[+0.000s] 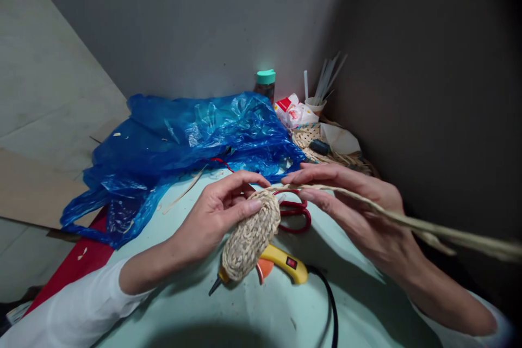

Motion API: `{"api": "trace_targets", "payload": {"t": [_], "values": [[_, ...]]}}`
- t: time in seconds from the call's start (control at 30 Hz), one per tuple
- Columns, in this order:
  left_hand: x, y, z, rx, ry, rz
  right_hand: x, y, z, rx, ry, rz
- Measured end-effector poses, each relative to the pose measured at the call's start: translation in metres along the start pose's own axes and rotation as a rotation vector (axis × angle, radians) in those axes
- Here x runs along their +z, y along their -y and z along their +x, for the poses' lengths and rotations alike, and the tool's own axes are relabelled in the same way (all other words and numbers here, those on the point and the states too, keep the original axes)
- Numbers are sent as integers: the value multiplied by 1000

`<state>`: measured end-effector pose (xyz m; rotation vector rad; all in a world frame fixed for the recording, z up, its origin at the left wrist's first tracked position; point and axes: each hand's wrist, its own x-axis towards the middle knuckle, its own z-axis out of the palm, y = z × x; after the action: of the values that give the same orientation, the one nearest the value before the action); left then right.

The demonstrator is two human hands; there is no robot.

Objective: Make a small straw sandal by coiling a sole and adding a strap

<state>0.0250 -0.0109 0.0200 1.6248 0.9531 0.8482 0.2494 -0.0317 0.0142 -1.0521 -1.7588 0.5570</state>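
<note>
Closest to the camera, down and left of the woven oval (249,239): white sleeve (73,307). Farther out on the oval's left, red sheet (77,266); spread from there to beyond the oval, blue bag (183,130). Just left of the oval, left hand (216,209): fingers closed on its upper end, thumb on the upward face, holding it tilted over the pale desk (175,283). Under the oval, glue gun (279,257), with nozzle out at the lower left and handle toward the right; touching or apart, cannot tell. Right of the oval's upper end, red-handled scissors (296,212) on the desk. Well beyond, up and right, woven tray (304,133) and cup of sticks (316,103). To the oval's right, right hand (377,190): fingers nearly straight, almost closed against the thumb, with cord (408,221) lightly pinched between by the look of it; how firmly, cannot tell. Running from the oval's top edge out past that hand.

Looks like laying the cord around the oval's edge. Seems to call next for drawing it snug to the rim while turning the oval, perhaps gluing afterwards.
</note>
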Motion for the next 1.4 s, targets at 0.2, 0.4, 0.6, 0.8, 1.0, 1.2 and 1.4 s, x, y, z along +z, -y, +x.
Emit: {"api": "trace_targets", "payload": {"t": [0.2, 0.4, 0.6, 0.8, 1.0, 1.2, 1.4], "values": [[3, 0, -1, -67, 6, -71, 1, -5, -1, 64, -58, 125], [5, 0, -4, -183, 96, -240, 7, -12, 0, 223, -46, 397], [5, 7, -3, -207, 191, -361, 11, -14, 0, 321, -19, 552], [12, 0, -9, -220, 168, -365, 13, -15, 1, 327, -16, 622], [16, -5, -9, -155, 90, -261, 17, -17, -1, 338, -35, 615], [0, 3, 5, -226, -73, -338, 11, -4, 3, 369, 137, 251], [-36, -3, 23, -123, -343, -445, 25, -7, -16, 120, 653, -522]]}}
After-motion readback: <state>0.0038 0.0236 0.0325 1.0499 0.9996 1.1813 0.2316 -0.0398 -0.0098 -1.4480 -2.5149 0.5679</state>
